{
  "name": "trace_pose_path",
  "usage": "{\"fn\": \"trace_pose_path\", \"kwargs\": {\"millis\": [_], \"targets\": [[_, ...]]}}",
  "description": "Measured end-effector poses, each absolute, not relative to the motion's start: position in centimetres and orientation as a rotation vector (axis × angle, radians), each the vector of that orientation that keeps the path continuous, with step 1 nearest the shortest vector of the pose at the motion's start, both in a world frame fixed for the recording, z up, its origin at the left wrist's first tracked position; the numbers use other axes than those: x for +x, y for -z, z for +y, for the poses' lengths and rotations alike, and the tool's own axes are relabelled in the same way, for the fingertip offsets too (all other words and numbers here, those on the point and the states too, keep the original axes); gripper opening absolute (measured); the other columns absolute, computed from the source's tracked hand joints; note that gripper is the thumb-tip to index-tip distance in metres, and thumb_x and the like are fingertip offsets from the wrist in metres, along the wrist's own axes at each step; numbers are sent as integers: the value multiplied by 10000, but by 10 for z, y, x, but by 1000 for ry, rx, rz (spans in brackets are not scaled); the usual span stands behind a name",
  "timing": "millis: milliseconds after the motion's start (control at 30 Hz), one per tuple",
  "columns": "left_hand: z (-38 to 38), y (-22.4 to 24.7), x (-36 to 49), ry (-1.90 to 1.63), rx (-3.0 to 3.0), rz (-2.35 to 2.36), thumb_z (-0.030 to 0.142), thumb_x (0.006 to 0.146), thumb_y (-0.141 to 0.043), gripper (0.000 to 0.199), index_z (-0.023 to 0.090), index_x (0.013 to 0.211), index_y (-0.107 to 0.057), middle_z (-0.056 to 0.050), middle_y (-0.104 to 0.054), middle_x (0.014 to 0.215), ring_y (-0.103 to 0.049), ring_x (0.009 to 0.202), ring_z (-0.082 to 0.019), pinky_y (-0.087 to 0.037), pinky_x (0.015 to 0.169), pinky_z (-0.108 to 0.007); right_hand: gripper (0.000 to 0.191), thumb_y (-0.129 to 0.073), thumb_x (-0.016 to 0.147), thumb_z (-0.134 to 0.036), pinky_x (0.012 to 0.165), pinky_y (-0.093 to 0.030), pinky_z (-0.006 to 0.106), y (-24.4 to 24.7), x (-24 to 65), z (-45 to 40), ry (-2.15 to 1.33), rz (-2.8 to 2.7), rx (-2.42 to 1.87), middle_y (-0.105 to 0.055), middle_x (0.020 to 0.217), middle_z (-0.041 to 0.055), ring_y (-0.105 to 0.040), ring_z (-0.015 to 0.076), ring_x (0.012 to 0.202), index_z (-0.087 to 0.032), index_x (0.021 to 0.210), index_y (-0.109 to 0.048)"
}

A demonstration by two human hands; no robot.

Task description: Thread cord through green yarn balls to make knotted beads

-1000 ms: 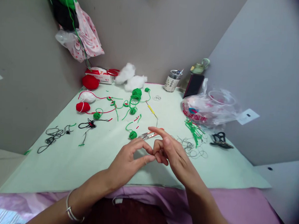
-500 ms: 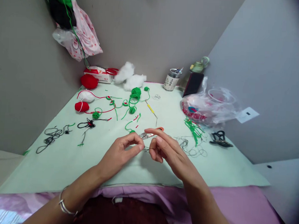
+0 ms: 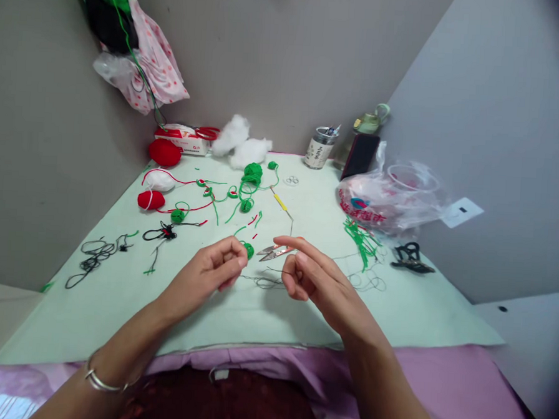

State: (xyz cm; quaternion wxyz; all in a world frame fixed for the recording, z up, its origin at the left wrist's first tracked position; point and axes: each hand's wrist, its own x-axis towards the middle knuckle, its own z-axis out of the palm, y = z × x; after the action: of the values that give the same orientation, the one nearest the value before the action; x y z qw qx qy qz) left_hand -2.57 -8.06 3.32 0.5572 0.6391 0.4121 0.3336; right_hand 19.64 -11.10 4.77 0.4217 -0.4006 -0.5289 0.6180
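Note:
My left hand (image 3: 220,266) is closed in a pinch, and a thin dark thread (image 3: 269,283) trails right from beside its fingertips. Across a small gap, my right hand (image 3: 306,276) has its index finger stretched out and its other fingers curled in on a dark strand, whose short free end points left. Thread snips (image 3: 273,253) with an orange handle lie just beyond the hands, their handle partly behind my right index finger. A small green yarn ball (image 3: 248,250) sits right by my left knuckles. More loose thread (image 3: 369,280) spreads to the right of my right hand.
Farther back lie a yellow-handled crochet hook (image 3: 280,201), green yarn (image 3: 252,173), red yarn (image 3: 165,153) and white stuffing (image 3: 252,153). Black cord (image 3: 94,256) is at left. Green yarn scraps (image 3: 359,242), a black claw clip (image 3: 412,259) and a plastic bag (image 3: 387,199) are at right.
My left hand has drawn away to the left from my right hand, widening the gap. The snips' blades and the green ball now show more fully. The right hand has barely moved.

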Motion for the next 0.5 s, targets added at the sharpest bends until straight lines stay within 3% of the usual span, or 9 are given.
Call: {"fn": "trace_pose_path", "kwargs": {"millis": [67, 167, 300, 500], "targets": [[-77, -29, -31, -872, 1792, 1197, 339, 912, -597, 166, 209, 1012, -612, -5, -580, 876, -454, 630, -110, -392, 606, -255, 397, -434, 1019, -417, 561, -311, 259, -48, 196, -111, -1532, -1326, -1017, -532, 712, -7, -417, 110, 611, -200, 1337, -534], [-78, -26, -32, -1051, 1979, 1279, 306, 900, -627, 285, 245, 1179, -617, -59, -565, 1184, -526, 772, -131, -454, 718, -289, 404, -428, 1020, -427, 563, -318, 259, -49, 195, -111, -1517, -1334, -1037, -534, 718, -4, -418, 113, 620, -199, 1338, -528], [-87, -31, -23, -1078, 1872, 1103, 295, 933, -606, 152, 238, 1055, -675, -40, -596, 1114, -543, 789, -124, -474, 830, -300, 409, -420, 1023, -436, 578, -339, 259, -48, 193, -111, -1520, -1356, -1036, -542, 735, -1, -427, 113, 631, -201, 1341, -523], [-95, -29, -9, -1037, 1877, 967, 248, 876, -698, 223, 259, 1098, -688, -22, -630, 1054, -574, 868, -137, -482, 846, -292, 399, -409, 1030, -428, 615, -361, 263, -49, 193, -111, -1525, -1397, -1004, -539, 762, -2, -433, 108, 648, -205, 1342, -521]]}}
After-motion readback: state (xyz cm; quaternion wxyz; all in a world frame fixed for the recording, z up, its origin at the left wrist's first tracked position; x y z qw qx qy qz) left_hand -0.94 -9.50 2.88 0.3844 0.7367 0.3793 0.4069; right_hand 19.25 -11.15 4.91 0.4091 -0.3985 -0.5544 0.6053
